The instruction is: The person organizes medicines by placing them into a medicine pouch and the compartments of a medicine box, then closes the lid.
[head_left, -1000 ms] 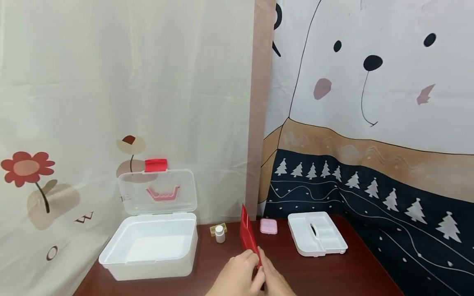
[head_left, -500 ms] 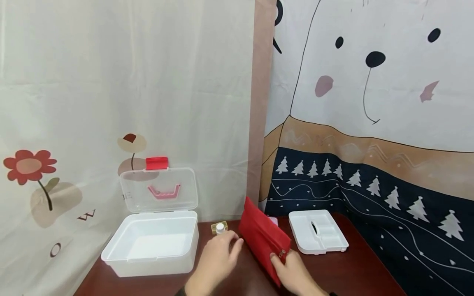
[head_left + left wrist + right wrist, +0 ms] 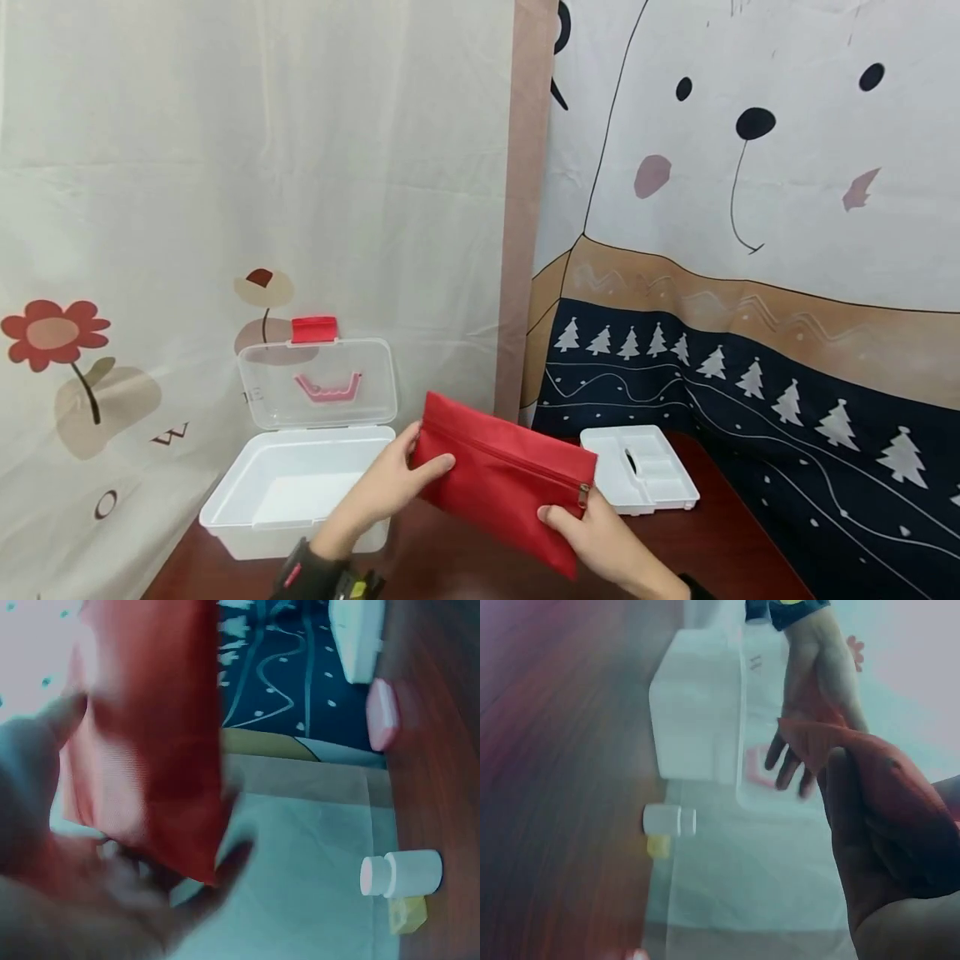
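A flat red zip pouch (image 3: 491,492) is held up over the table in both hands, tilted down to the right. My left hand (image 3: 393,475) has its left end, thumb across the front and fingers behind. My right hand (image 3: 600,533) grips the lower right end, close to the metal zip pull (image 3: 583,495), thumb on the front. From the left wrist, the pouch (image 3: 150,735) stands between thumb and blurred fingers. In the right wrist view, the left hand's fingers (image 3: 786,771) reach out past the pouch edge. Whatever the pouch contains is hidden.
At left stands a white plastic box (image 3: 255,533), its clear lid (image 3: 318,358) raised. A white divided tray (image 3: 607,475) lies at right. A white bottle (image 3: 416,872), a small yellow piece (image 3: 409,916) and a pink case (image 3: 384,714) sit toward the curtain, hidden in the head view.
The pouch has turned from edge-on to broad side facing me. My left hand let go, moved left, and now holds its left end; my right hand kept hold and moved right.
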{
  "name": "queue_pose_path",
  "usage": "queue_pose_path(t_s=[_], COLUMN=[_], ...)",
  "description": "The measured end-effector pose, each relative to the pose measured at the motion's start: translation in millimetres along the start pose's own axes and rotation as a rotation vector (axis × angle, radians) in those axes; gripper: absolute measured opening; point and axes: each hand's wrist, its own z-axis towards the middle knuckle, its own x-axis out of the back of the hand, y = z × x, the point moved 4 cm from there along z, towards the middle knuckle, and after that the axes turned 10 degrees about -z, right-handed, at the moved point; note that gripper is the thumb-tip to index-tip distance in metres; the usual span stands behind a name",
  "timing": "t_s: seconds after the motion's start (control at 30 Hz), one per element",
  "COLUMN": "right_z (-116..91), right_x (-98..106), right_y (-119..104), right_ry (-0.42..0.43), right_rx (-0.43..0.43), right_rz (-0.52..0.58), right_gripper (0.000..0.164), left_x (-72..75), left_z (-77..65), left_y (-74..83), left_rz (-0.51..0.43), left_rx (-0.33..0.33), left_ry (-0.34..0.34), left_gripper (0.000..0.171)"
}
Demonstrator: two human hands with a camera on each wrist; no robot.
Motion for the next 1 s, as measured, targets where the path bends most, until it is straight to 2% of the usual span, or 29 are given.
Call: queue_pose_path(t_s=[0.1,0.17,0.27,0.47,0.6,0.73,0.87,1.0], right_z=[12,21,37,75,104,132,158,175], right_x=[-10,-18,-34,-72,-98,-125,-151,-173], right_y=[-4,-6,-10,-30,-46,-54,-54,-52], right_ry=[-0.018,-0.024,-0.054,-0.126,-0.158,-0.183,-0.192,-0.189], right_rx=[0.003,-0.006,-0.01,-0.013,-0.031,-0.066,-0.095,-0.13], right_rz=[-0.005,-0.01,0.027,0.16,0.184,0.185,0.129,0.091], right_gripper=[0.055,0.051,0.051,0.055,0.052,0.05,0.043,0.05], left_x=[16.6,29.2,51.9,112.3,154.8,190.9,217.5,233.8], left_z=[-2.6,-5.4,-10.4,-16.5,-18.4,-21.4,-24.3,-29.0], left_y=[-5.0,-9.0,-15.4,-28.2,-36.5,-48.4,-61.7,-73.8], left_rz=[-0.103,-0.124,-0.109,0.034,0.119,0.201,0.29,0.395], left_rx=[0.055,0.073,0.1,0.163,0.204,0.256,0.294,0.344], left_ry=[-0.038,-0.004,0.076,0.211,0.254,0.287,0.302,0.299], left_gripper=[0.065,0.065,0.067,0.067,0.065,0.065,0.064,0.062])
